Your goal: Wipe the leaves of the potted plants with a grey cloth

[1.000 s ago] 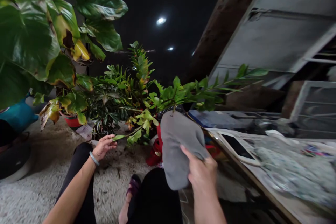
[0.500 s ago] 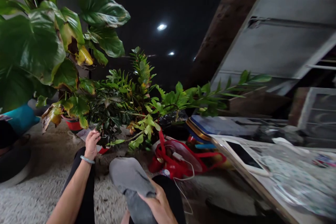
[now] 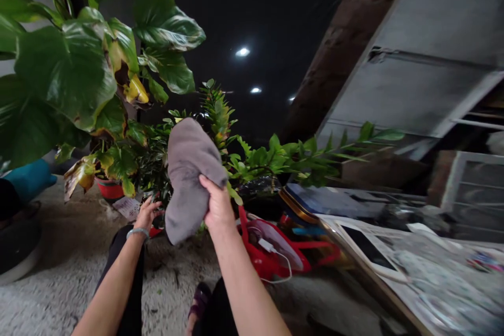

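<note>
A soft grey cloth (image 3: 192, 168), folded into a long, bent shape, is raised in front of the plants. My right hand (image 3: 218, 202) grips its right edge, thumb on top and the other fingers hidden behind. Lower down on the left, my left hand (image 3: 147, 214), with a bangle at the wrist, is held out over my knee with its fingers apart and nothing visible in them. It is nearest to the dark green leaves (image 3: 151, 170) of a low plant. Behind it, a printed paper (image 3: 128, 208) lies by a red pot (image 3: 109, 189).
A large-leaved plant (image 3: 65, 71) leans in from the left. A red bag (image 3: 271, 257) with a white cable stands right of my knees. Beyond it is a table (image 3: 328, 228) bearing a white-framed phone or tablet (image 3: 370, 247) and plastic wrapping (image 3: 444, 273). A teal object (image 3: 31, 181) is far left.
My right hand has lifted the grey cloth from my lap up and forward, before the plants. My left hand has shifted slightly right and down, its fingers more spread.
</note>
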The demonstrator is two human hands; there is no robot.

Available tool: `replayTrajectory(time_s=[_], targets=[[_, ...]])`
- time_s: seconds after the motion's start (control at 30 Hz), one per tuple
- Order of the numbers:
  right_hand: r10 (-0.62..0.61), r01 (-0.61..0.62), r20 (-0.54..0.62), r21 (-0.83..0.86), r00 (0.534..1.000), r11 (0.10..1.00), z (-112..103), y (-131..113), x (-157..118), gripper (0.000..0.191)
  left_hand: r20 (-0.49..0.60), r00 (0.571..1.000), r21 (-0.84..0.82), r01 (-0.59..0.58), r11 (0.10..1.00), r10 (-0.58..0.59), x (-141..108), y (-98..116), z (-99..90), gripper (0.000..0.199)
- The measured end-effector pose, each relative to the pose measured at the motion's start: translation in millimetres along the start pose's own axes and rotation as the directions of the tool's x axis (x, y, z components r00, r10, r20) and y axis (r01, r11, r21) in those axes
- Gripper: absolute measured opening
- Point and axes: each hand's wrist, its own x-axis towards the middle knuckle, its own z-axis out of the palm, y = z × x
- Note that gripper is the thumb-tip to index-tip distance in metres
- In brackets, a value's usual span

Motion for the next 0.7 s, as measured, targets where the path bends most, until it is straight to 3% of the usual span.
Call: replayTrajectory(time_s=[0.1,0.2,0.27,0.33,0.4,0.43,0.5,0.57,0.63,0.7], targets=[[0.294,-0.294,-0.003,-0.085,0.956,0.952,-7.3,45.5,-16.9,0.026,0.019,0.997,0.021,0.070,0.997,-0.071,8.1,0.5,-3.7,0.032],[0.368,-0.357,0.051,-0.146,0.929,0.923,-31.2,59.9,-47.2,0.026,0.069,0.990,0.020,0.120,0.993,-0.121,10.7,2.9,-6.4,0.033],[0.280,-0.271,0.047,-0.141,0.959,0.952,-32.8,45.0,-53.4,0.033,0.086,0.989,0.011,0.120,0.993,-0.121,10.3,2.9,-8.2,0.038],[0.069,-0.072,-0.034,-0.115,0.997,0.991,-18.6,22.3,-40.8,0.044,0.086,0.991,0.020,0.106,0.994,-0.108,9.5,1.2,-10.4,0.040],[-0.118,0.110,-0.133,-0.065,0.984,0.992,3.0,7.1,-15.0,0.055,0.082,0.991,0.037,0.102,0.994,-0.104,8.8,-1.1,-12.4,0.042],[-0.140,0.137,-0.165,-0.029,0.976,0.990,12.8,5.9,-1.3,0.057,0.075,0.992,0.045,0.099,0.994,-0.102,8.4,-2.0,-13.1,0.042],[-0.011,0.021,-0.189,0.050,0.982,0.999,23.8,17.9,18.8,0.049,0.061,0.993,0.058,0.095,0.994,-0.098,7.2,-2.5,-13.3,0.039],[0.210,-0.192,-0.199,0.109,0.957,0.975,20.2,43.2,21.4,0.035,0.050,0.993,0.069,0.102,0.992,-0.106,5.4,-0.7,-11.6,0.039],[0.378,-0.356,-0.195,0.140,0.905,0.924,6.5,68.3,6.0,0.023,0.042,0.991,0.080,0.127,0.989,-0.131,2.7,3.0,-7.9,0.042],[0.453,-0.433,-0.145,0.149,0.880,0.889,-7.0,79.3,-18.7,0.018,0.014,0.990,0.101,0.140,0.985,-0.142,-0.7,8.1,-2.9,0.044]])
